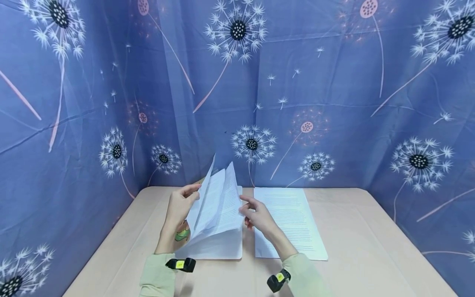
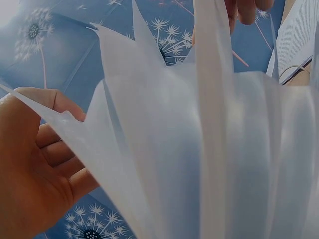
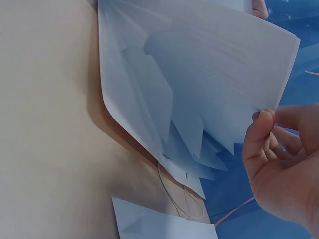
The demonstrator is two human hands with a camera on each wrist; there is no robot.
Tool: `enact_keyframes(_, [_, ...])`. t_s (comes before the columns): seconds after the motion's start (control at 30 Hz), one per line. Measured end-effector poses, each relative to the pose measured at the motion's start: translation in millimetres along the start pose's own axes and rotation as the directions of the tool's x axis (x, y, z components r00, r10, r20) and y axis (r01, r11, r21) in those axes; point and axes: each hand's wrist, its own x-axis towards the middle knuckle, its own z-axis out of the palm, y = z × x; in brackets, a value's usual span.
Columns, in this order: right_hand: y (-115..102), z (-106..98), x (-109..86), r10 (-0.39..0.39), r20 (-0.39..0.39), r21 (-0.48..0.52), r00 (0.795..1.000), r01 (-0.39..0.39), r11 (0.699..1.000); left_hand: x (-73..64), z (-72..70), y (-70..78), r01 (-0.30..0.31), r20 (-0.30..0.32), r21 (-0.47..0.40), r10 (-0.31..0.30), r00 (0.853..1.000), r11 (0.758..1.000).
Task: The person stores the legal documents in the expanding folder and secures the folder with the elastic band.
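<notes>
An upright-leafed folder [image 1: 213, 239] lies on the left of the table, its translucent pockets [image 2: 174, 129] fanned out, some with printed sheets. My left hand [image 1: 182, 205] holds the raised leaves on the left side; in the left wrist view the near leaf partly covers this hand [image 2: 40, 164]. At the opposite side, my right hand [image 1: 257, 212] pinches the edge of a printed leaf [image 3: 219, 64] between thumb and finger, as the right wrist view shows. A green picture [image 1: 182, 234] shows on the folder's left part, beside my left wrist.
A stack of printed paper [image 1: 293, 222] lies right of the folder, under my right forearm. A thin elastic cord [image 3: 172, 191] loops from the folder's edge. Blue dandelion-print curtains [image 1: 237, 90] enclose the beige table [image 1: 356, 247] at the back and sides.
</notes>
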Motion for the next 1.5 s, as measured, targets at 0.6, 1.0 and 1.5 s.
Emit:
enact_keyframes(0.6, [-2,20,2.7,-0.005,0.052,-0.059,0.999,0.009,0.998,0.5,1.1,0.4,0.023,0.002,-0.028,-0.023,1.0,0.999])
enact_keyframes(1.0, [2,28,4.8,0.008,0.063,-0.077,0.998,-0.003,0.997,1.8,1.8,0.9,0.032,0.016,-0.04,-0.031,0.999,0.999])
enact_keyframes(1.5, [11,40,10.9,-0.048,0.044,-0.212,0.998,0.056,0.976,-0.3,1.1,0.9,0.029,0.033,-0.058,-0.027,0.999,0.998])
